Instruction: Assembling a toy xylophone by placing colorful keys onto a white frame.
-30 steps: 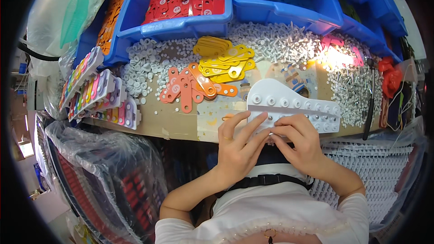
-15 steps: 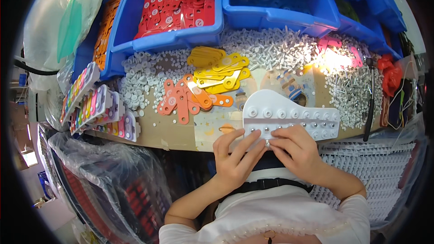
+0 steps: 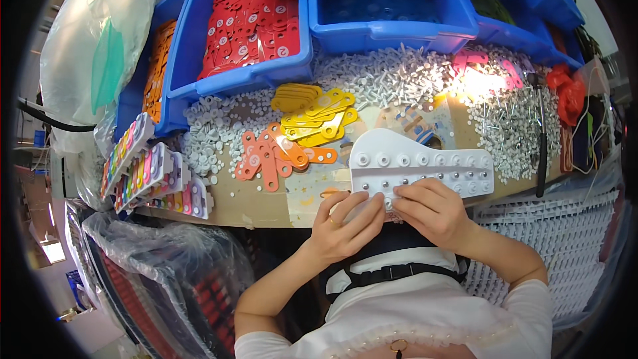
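A white plastic xylophone frame (image 3: 419, 141) lies face down at the table's front edge, its wide end to the left. White washers run along its far side, and shiny metal screw ends (image 3: 455, 176) line its middle and near side. My left hand (image 3: 347, 225) grips the near edge at the wide end, fingers bent and close together. My right hand (image 3: 437, 214) holds the same edge just to the right, fingertips bunched on the frame. Between the fingertips shows a white washer (image 3: 389, 203). Anything pinched beneath the fingers is hidden.
Orange bars (image 3: 268, 159) and yellow bars (image 3: 319, 116) lie left of the frame. Piles of white washers (image 3: 203, 136), white pegs (image 3: 385, 76) and metal screws (image 3: 512, 136) surround them. Behind stand blue bins (image 3: 392, 36). Finished xylophones (image 3: 159, 173) lean at the left; a black rod (image 3: 541, 139) lies right.
The whole view has shifted slightly. My fingertips have parted a little, and a washer now shows between them. Both hands stay at the frame's near edge.
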Tool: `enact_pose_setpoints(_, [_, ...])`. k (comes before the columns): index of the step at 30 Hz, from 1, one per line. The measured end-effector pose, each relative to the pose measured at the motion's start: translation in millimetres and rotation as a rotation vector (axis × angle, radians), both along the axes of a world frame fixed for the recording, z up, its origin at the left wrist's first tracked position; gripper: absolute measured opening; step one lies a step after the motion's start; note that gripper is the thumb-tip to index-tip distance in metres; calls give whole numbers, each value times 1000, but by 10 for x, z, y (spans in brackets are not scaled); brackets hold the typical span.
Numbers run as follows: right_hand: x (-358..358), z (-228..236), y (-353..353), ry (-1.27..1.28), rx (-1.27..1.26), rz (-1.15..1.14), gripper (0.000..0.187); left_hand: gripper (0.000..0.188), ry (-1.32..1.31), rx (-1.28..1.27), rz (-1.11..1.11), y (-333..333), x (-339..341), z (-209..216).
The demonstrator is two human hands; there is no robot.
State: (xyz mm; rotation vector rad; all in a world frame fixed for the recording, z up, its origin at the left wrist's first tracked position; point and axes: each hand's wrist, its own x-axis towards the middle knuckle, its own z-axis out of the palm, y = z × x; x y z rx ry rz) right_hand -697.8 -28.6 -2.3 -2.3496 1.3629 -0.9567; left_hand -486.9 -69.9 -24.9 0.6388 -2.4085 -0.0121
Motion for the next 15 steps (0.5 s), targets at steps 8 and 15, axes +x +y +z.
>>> enact_pose_setpoints(8, [-62,0,-1,62,-77,111,28,22,88,134,-55,26,-11,-45])
enact_pose_setpoints(15, [48,35,38,104,-34,4,27,26,69,163,-46,6,11,-1])
